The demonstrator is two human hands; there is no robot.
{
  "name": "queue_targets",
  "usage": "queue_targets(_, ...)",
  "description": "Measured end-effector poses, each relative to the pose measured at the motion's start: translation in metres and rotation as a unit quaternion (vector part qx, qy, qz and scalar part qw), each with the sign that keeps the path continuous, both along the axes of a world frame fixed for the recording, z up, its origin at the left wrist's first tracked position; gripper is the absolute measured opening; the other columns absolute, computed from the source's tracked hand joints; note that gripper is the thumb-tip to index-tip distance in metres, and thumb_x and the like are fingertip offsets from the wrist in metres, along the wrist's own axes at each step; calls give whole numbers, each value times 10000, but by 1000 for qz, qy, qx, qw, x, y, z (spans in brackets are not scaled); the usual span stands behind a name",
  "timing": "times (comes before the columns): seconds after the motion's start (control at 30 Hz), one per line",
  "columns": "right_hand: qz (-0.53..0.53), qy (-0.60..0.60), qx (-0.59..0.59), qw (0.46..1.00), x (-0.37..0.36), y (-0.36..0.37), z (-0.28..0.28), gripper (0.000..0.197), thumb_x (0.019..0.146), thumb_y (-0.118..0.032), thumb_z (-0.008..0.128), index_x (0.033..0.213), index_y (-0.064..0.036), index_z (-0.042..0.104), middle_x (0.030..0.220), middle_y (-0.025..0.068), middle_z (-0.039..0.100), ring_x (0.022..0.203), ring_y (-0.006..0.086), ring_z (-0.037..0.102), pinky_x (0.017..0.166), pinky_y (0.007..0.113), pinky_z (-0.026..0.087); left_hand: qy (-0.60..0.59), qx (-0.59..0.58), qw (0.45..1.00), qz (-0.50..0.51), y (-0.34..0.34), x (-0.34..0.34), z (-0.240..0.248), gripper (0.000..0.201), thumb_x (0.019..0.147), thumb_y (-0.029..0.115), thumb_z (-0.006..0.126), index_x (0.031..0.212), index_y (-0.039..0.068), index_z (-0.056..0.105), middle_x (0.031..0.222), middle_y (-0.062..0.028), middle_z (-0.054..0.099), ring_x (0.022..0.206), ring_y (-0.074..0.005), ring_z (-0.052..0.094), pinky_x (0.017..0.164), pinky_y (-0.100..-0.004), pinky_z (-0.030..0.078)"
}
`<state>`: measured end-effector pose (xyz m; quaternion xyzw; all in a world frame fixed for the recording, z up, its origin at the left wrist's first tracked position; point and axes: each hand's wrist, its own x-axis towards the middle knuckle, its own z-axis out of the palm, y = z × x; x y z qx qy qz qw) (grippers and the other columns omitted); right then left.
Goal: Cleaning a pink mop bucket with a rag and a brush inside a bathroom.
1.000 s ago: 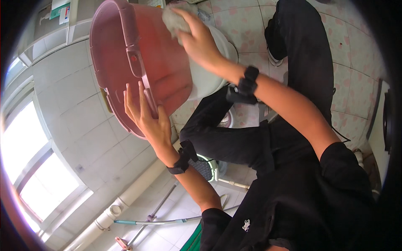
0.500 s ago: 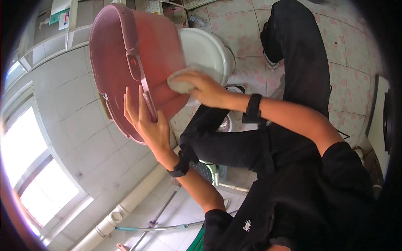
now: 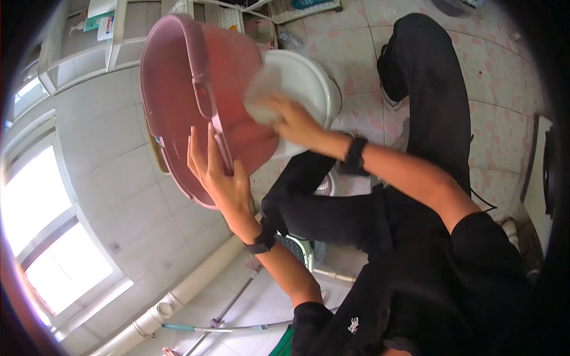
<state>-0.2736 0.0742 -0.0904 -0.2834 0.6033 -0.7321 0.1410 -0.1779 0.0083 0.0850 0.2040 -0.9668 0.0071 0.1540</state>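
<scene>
A large pink plastic bucket [image 3: 237,65] lies tipped on its side, its mouth turned to the left. My left hand [image 3: 222,184] grips its rim, with the long fingers stretched over the edge and the thumb on the outer wall. In my right hand [image 3: 297,123] is a pale grey cloth or pad [image 3: 261,98], pressed against or close to the bucket's outer wall. Motion blurs the pad, so its exact kind is unclear. Behind the bucket's base stands a white, round, glossy fixture [image 3: 306,83], partly covered by the bucket and my right hand.
A white shelf rack [image 3: 116,44] with bottles stands at the upper left. My bent leg [image 3: 430,89] rests on the pink-patterned tiles [image 3: 350,71] at right. A cream pipe [image 3: 196,279] runs along the wall at lower left, near some poles [image 3: 222,308].
My right hand has moved the pad slightly up along the bucket's outer wall. The bucket and my left hand sit a little farther right in view, along with much of the scene.
</scene>
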Motion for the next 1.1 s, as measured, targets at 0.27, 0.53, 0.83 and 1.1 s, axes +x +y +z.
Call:
queue_targets(0.27,-118,-150,-67,979,-41,-4,32,479,895,-85,498,1372,-49,535,1267,189,628,1181,328,594,1013,393,447,15,25,999,22,6,3,1,690,660,-6,518,1337,76,625,1494,-151,444,1366,-373,386,1130,-493,340)
queue_targets(0.53,-63,11,57,996,-69,-11,42,555,762,26,534,1301,-82,609,1303,208,589,1232,401,532,1041,436,429,-2,36,999,14,10,-5,3,683,682,4,523,1355,74,608,1480,-134,462,1380,-341,385,1152,-473,323)
queue_targets(0.83,148,-147,141,968,-52,19,42,461,762,-11,509,1176,-75,702,1036,135,737,967,289,701,894,388,527,10,0,1000,8,-2,13,3,713,642,-9,522,1339,95,627,1479,-138,460,1356,-376,400,1131,-490,344)
queue_targets(1.1,-77,38,62,994,-123,-22,32,455,821,-60,575,1274,-68,617,1263,217,614,1174,387,579,1022,408,448,15,25,1000,-1,4,-2,2,707,641,-14,525,1330,102,637,1464,-137,466,1347,-376,405,1118,-490,356)
